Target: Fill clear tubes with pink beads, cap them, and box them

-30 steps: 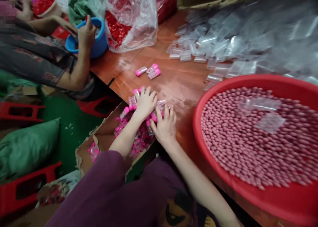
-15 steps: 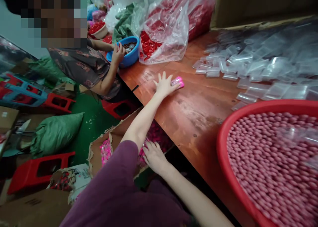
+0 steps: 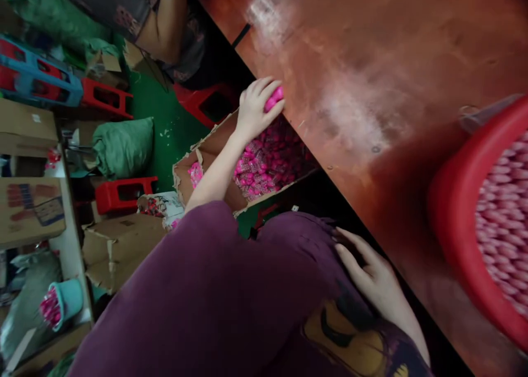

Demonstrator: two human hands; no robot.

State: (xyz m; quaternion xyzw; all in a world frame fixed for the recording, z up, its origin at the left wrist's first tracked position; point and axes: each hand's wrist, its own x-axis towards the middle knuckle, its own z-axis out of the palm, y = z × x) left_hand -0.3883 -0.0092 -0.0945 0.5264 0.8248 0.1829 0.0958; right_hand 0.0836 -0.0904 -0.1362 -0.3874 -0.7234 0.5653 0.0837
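My left hand [image 3: 256,106] is closed around a bright pink packet [image 3: 274,98] at the table's edge, above a cardboard box. Fingers partly hide the packet. Below that hand, the open box [image 3: 208,142] contains many small pink packets [image 3: 264,165] in clear wrapping. My right hand [image 3: 373,278] is low beside my lap, just off the table edge. Its fingers are apart and rest against the purple clothing, with nothing seen in them.
The reddish-brown table [image 3: 396,53] slants across the right side. A red basin [image 3: 457,201] of pink bead-like pieces stands on it. A co-worker's arm [image 3: 169,25] shows at top left. Red stools [image 3: 124,193], a green sack [image 3: 124,146] and cartons [image 3: 124,245] crowd the floor.
My left hand has gone from lying spread by the pink packet to gripping it, and drawn it back to the table edge. My right hand has left the box for my lap. The view has tipped down.
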